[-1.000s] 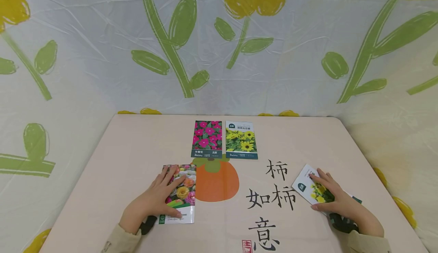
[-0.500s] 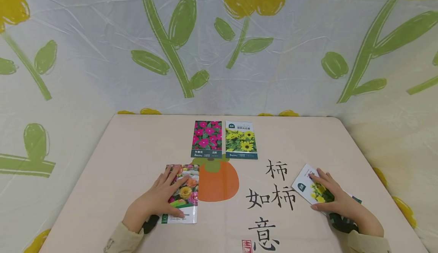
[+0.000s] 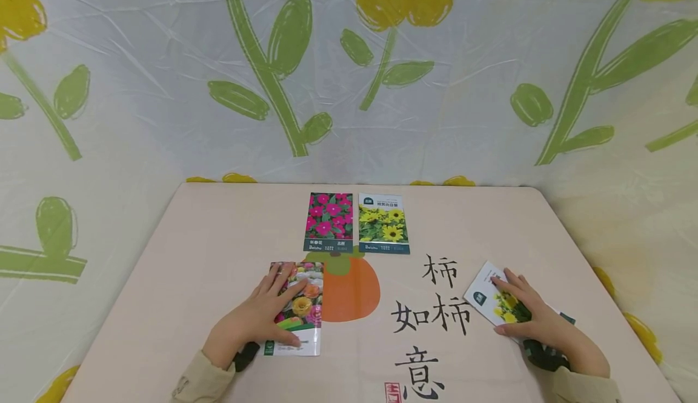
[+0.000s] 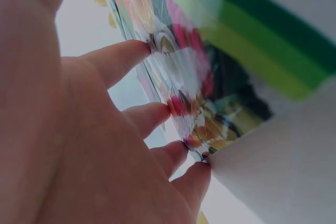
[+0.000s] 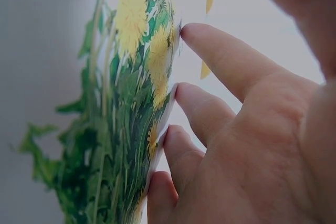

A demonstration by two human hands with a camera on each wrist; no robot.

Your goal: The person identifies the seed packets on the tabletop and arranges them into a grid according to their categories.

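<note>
My left hand [image 3: 256, 318] lies with spread, fairly straight fingers on a flower seed packet [image 3: 305, 307], which shows orange, pink and white blooms and a green band. In the left wrist view, the fingertips touch the face of this packet [image 4: 176, 61]. On the right, my right hand [image 3: 537, 321] rests with fingers extended on a tilted seed packet [image 3: 484, 291] printed with yellow flowers. The right wrist view shows its dandelion-like picture [image 5: 128, 103] with the fingertips against it. The palm and forearm cover part of that packet.
Two more seed packets lie side by side near the back of the table, one with magenta flowers [image 3: 329, 218] and one with yellow sunflowers [image 3: 383, 221]. The tablecloth [image 3: 229, 227] bears a printed orange persimmon and black characters. A floral curtain [image 3: 436, 136] stands behind.
The left hand has slid its packet a short way to the right, over more of the printed persimmon. The right hand and its packet have stayed put.
</note>
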